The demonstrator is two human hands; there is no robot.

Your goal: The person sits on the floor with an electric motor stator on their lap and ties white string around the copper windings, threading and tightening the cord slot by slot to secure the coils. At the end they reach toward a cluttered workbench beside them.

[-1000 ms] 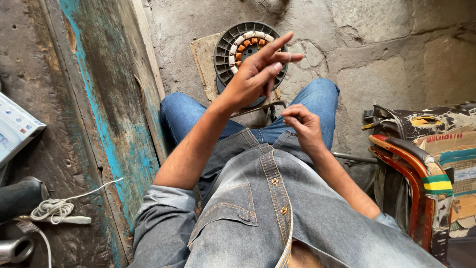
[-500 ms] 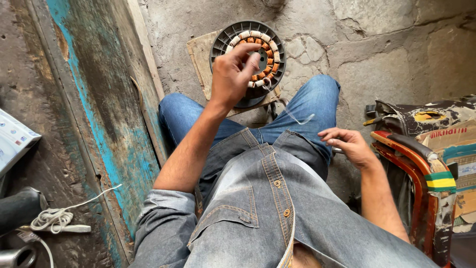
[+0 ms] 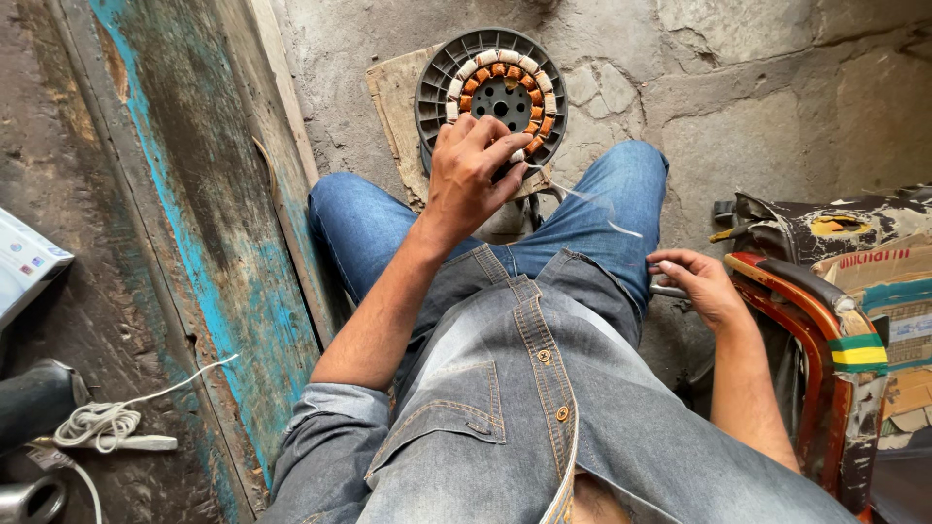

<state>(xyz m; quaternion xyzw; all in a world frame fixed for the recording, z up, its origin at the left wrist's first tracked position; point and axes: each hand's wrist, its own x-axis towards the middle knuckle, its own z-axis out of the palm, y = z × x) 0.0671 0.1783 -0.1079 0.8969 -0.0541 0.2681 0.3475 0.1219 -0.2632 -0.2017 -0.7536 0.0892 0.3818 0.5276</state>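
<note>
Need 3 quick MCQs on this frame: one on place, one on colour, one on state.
1. Where is the round motor part with copper coils?
A. on the floor past the knees
B. on the red chair
C. in the person's lap

2. What colour is the paint streak on the wooden board at the person's left?
A. yellow
B. blue
C. white

3. What is the left hand doing?
A. resting flat on the thigh
B. fingertips on the near rim of the motor part
C. holding the white cable bundle

Answers:
1 A: it lies on a board on the concrete floor, beyond the jeans.
2 B: a turquoise-blue streak runs down the worn wood.
3 B: the fingers curl onto the coil ring's near edge, while the right hand is out by the red chair.
</note>
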